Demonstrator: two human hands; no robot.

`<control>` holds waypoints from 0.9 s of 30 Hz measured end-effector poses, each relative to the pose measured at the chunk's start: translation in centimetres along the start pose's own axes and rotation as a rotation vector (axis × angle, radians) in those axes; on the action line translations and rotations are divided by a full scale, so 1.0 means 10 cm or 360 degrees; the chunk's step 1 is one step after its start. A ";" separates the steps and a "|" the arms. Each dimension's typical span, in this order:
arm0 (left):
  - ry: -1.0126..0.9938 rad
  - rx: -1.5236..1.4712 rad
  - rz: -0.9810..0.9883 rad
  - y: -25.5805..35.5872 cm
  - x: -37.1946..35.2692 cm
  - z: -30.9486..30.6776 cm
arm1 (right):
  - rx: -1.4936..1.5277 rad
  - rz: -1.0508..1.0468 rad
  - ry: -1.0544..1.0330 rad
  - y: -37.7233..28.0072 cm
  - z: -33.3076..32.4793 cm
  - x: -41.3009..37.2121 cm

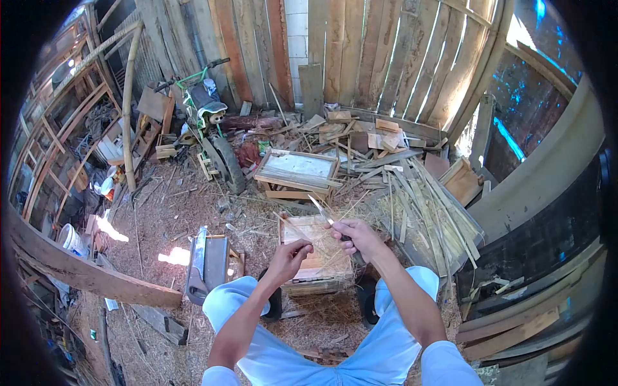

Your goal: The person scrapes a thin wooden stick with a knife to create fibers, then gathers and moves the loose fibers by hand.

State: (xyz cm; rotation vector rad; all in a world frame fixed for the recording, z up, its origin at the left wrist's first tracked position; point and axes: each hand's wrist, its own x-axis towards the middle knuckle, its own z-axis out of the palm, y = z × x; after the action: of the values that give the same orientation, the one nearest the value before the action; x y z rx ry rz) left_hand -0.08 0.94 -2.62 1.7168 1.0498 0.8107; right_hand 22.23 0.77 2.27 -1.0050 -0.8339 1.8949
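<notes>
At the far left a white bucket (71,239) stands on the dirt floor (161,212) by a rack of wooden frames (58,135), with a long weathered plank (84,273) lying in front of it. A bamboo pole (129,109) leans upright nearby. Right of that, a small green-framed motorbike (215,128) is parked against the plank fence (360,51). Nearer the person, a low wooden stand (207,262) carries a grey metal piece.

The person sits in light blue trousers. The left hand (290,254) is pinched shut on the near end of a thin bamboo sliver (293,230), which slants up and away to the left. The right hand (357,235) is closed around the dark handle of a knife (322,211), whose narrow blade points up and left, close to the sliver. Whether the edge touches it cannot be told.

Both hands hover over a small wooden box (318,267) that sits between the knees, with shavings strewn on it. Beyond it lies a flat slatted frame (297,168). To the right, a heap of long split bamboo strips (425,206) spreads toward wood offcuts (380,138) at the fence.
</notes>
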 end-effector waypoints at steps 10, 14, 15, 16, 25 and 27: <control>0.0057 0.0093 0.0155 0.27 -0.04 0.07 | -0.0150 -0.0038 0.0061 -0.26 -0.17 -0.15; 0.0073 0.0080 0.0139 0.08 -0.11 -0.06 | -0.0048 -0.0342 0.0506 -0.40 -0.75 -0.10; 0.0119 0.0045 0.0140 -0.04 -0.17 -0.12 | 0.0031 -0.0499 0.0565 -0.53 -1.16 -0.18; 0.0133 0.0044 0.0162 -0.09 -0.22 -0.22 | 0.0120 -0.0660 0.0613 -0.64 -1.46 -0.27; 0.0310 0.0506 0.0267 0.00 0.01 -0.33 | -0.0214 -0.0445 0.0645 -0.38 -0.77 -0.30; 0.0466 0.0552 0.0465 0.01 0.07 -0.32 | -0.0402 -0.0330 0.0509 -0.25 -0.44 -0.14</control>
State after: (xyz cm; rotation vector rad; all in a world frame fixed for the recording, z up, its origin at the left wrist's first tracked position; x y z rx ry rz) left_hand -2.48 2.76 -1.43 2.1240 1.2045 1.1438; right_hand 27.45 1.44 2.75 -1.2815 -0.9592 1.4310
